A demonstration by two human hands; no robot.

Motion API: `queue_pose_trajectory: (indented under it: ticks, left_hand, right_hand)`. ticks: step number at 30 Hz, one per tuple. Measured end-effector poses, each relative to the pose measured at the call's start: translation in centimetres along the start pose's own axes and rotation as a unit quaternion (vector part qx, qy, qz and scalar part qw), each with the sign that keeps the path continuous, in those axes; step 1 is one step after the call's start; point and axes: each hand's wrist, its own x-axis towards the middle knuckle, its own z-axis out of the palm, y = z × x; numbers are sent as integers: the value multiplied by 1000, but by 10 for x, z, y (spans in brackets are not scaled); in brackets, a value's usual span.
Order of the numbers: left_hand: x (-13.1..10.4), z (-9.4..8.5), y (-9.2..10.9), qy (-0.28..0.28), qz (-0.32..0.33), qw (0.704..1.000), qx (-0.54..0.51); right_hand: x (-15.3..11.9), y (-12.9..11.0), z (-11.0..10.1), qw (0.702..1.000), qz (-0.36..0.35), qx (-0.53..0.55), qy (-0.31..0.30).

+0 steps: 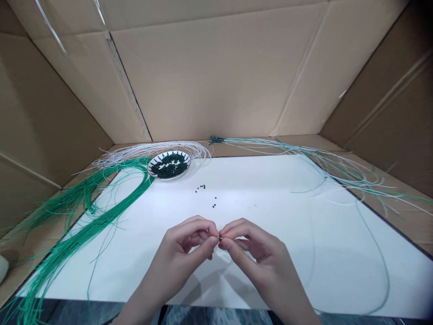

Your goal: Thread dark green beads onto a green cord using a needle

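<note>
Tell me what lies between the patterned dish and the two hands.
The head view shows a few loose dark beads scattered there on the white board, outside the dish.

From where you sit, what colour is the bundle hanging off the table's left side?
Green; head view.

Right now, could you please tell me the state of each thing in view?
Left hand: grip closed on small dark piece.
Right hand: pinching the same piece.
Plate: upright, holding dark beads.
Loose beads: scattered.
Green strands: spread out.
White strands: loosely curved.
Dark-tipped bundle: gathered at one end, fanned at the other.
</note>
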Motion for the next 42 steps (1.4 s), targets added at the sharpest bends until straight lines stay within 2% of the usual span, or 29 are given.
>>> queue_pose_trajectory:
  ticks: [5, 15, 17, 22, 27, 34, 42]
  left_hand:
    - [1, 0, 3, -31, -43, 998, -22]
    - [4, 1, -4, 23, -21, 1000, -3]
    - [4, 1, -3, 36, -17, 999, -3]
    - [1, 4, -1, 36, -6, 999, -29]
    - [-3, 4, -8, 52, 12, 994, -99]
    - [-4, 7, -14, 69, 33, 986, -148]
    - [-4, 8, -11, 74, 48, 985, -147]
  right_hand:
    - [1, 3, -1, 1000, -10, 18, -17]
    - [3, 5, -4, 993, -16, -107, 44]
    - [3, 3, -5, 994, -1, -101, 51]
    - [2, -3, 4, 999, 35, -26, 21]
    - [0, -9, 13, 996, 34, 66, 48]
    - [-3, -19, 19, 995, 31, 60, 80]
    - [-5, -19, 21, 996, 16, 48, 77]
